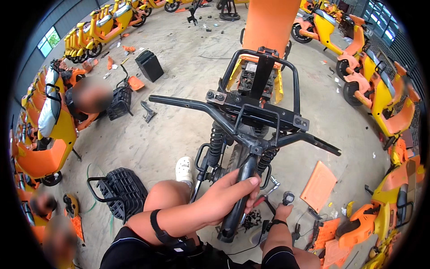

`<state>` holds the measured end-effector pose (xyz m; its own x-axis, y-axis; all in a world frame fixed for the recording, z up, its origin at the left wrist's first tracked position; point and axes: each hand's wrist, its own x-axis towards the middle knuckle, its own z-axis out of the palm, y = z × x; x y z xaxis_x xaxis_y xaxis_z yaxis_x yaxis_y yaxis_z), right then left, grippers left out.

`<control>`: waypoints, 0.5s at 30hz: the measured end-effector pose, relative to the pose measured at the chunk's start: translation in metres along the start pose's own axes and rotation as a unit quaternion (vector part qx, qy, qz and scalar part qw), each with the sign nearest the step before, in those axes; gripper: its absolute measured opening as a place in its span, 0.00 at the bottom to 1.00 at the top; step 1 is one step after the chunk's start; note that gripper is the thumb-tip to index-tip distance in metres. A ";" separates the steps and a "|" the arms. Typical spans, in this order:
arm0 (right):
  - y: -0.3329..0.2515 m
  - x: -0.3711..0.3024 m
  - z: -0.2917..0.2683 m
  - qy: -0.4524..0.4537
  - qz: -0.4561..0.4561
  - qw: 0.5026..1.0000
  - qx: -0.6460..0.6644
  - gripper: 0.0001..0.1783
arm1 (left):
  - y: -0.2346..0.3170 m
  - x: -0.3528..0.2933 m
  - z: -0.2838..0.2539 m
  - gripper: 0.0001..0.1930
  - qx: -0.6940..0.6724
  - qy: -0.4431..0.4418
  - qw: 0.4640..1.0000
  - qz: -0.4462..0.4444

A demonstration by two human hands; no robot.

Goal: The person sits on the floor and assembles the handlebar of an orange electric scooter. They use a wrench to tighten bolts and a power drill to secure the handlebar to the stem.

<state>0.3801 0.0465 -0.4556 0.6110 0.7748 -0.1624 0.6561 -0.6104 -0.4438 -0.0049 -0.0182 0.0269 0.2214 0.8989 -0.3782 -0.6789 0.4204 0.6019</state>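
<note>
A bare scooter frame stands before me, with a black metal rear rack (264, 112), coil-spring shock absorbers (216, 142) and an orange body panel (273, 24) at its far end. My left hand (235, 190) is wrapped round the thick black tube (237, 215) that points toward me, thumb on top. Lower and to the right, my right hand (283, 211) is closed round a dark tool with a round grey head (288, 197); its exact kind is not clear. Near it lies a chrome wrench with a red grip (264, 196). Small black screws (253, 221) are heaped on the floor.
A black basket (123, 193) lies at the left, a flat orange panel (318, 186) at the right. Farther off stand a black battery box (149, 66) and rows of yellow-orange scooters (327, 29). Broken orange plastic parts (327, 233) and a black cable litter the right floor.
</note>
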 end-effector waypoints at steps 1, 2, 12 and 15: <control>-0.015 -0.002 -0.009 0.009 -0.010 1.000 0.002 0.27 | -0.001 -0.003 -0.004 0.12 -0.008 0.011 1.000 0.008; -0.031 -0.002 -0.027 0.011 -0.011 0.999 0.037 0.27 | -0.004 -0.003 -0.006 0.12 -0.014 0.013 1.000 0.011; -0.163 -0.081 -0.272 0.019 -0.094 0.810 0.578 0.16 | -0.009 0.004 -0.003 0.10 -0.094 -0.030 0.995 0.008; -0.223 -0.146 -0.363 -0.078 -0.196 0.814 0.542 0.20 | -0.008 0.001 -0.002 0.10 -0.089 -0.031 0.995 0.034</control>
<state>0.3048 0.0097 -0.0132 0.3296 0.9383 0.1051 -0.0404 0.1252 -0.9913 -0.0007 -0.0208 0.0198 0.2088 0.9328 -0.2939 -0.8059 0.3343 0.4887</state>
